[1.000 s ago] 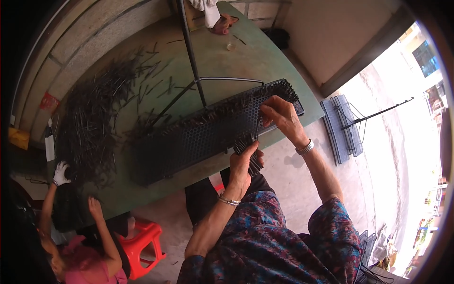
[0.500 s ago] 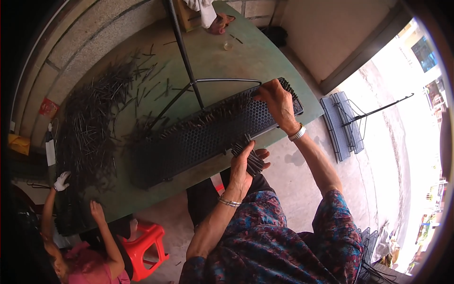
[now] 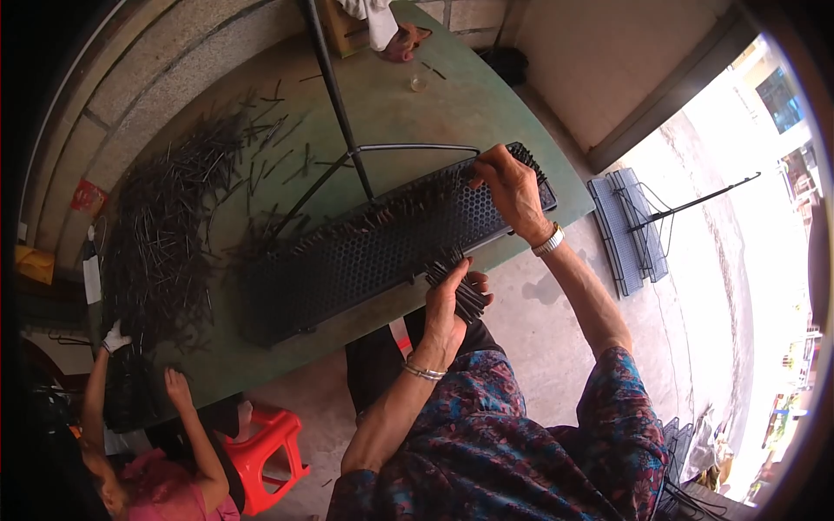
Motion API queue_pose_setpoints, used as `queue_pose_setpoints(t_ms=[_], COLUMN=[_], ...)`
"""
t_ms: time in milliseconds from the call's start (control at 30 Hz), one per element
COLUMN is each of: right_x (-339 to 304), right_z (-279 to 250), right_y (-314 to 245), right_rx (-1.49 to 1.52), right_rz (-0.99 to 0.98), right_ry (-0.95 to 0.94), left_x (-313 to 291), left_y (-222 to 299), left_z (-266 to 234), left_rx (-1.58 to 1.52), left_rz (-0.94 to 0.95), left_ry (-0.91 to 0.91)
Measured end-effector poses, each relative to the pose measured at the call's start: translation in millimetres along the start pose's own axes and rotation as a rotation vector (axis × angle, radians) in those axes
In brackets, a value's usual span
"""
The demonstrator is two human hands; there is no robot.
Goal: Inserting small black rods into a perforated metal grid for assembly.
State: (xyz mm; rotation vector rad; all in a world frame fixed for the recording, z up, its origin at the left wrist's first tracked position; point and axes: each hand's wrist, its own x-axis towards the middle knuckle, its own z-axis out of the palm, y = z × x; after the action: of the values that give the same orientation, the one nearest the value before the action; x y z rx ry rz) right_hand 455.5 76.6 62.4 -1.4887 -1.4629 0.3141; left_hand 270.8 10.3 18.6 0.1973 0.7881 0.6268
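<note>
A long dark panel full of small holes [image 3: 373, 260] lies on the green table, joined to a thin metal frame with a pole [image 3: 330, 78]. Dark sticks stand in its holes along the far edge and at the right end. Over the right part of the panel, my right hand [image 3: 512, 187] is closed in a pinch at the row of sticks; what its fingertips hold is too small to make out. Just off the panel's near edge, my left hand [image 3: 447, 304] is wrapped around a bundle of dark sticks [image 3: 469, 295].
A large heap of loose dark sticks [image 3: 169, 217] covers the table's left side. A co-worker's gloved hand [image 3: 115, 337] and bare hand [image 3: 178, 389] are at its near end. A red stool [image 3: 269, 460] stands below; another holed panel [image 3: 627, 230] rests on the floor at right.
My right hand shifts only slightly at the panel, its fingers drawn a little closer together. My left hand stays nearly in place with the bundle. The co-worker's gloved hand has moved slightly.
</note>
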Motion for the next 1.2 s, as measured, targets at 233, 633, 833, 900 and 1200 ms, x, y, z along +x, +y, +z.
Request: queue_pose_setpoints(t_ms=[233, 633, 833, 900, 1200], right_x=[7.2, 11.5, 15.3, 14.9, 9.6], right_z=[-3.9, -9.8, -15.0, -16.1, -16.1], right_y=[1.0, 1.3, 0.2, -0.8, -7.9], right_rx=[-0.009, 0.026, 0.111, 0.140, 0.096], right_rz=[-0.038, -0.113, -0.163, -0.186, -0.159], right_ry=[-0.119, -0.219, -0.379, -0.418, -0.382], left_x=[2.9, 2.2, 5.0, 3.8, 0.7], left_y=[-2.7, -5.6, -9.5, -9.6, -9.2], left_z=[-4.1, -5.5, -7.0, -5.9, -5.1], left_rx=[0.001, -0.022, -0.027, -0.036, -0.007], left_rz=[0.023, 0.038, 0.044, 0.046, 0.053], left_ry=[-0.004, -0.024, -0.021, -0.002, -0.013])
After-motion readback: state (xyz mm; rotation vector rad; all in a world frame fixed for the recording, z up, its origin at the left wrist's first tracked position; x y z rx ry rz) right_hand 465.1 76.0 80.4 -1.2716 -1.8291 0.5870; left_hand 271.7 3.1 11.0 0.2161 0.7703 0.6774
